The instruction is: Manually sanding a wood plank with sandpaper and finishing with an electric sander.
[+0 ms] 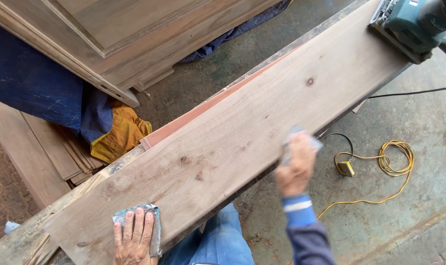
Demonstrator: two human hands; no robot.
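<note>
A long pale wooden plank point(242, 127) runs diagonally from lower left to upper right. My left hand point(133, 238) lies flat on a grey sheet of sandpaper point(153, 216) pressed against the plank's near end. My right hand point(295, 169), blurred with motion, grips another grey piece of sandpaper point(301, 137) against the plank's near edge around its middle. A blue sleeve with a pale cuff point(301, 216) covers my right forearm.
A teal electric sander point(417, 24) sits on the plank's far end, with a black cable point(409, 92) trailing off. A coiled yellow cord point(394, 159) lies on the concrete floor. A panelled wooden door point(130, 39), blue and yellow cloths point(112, 132) and stacked boards point(46, 157) are at left.
</note>
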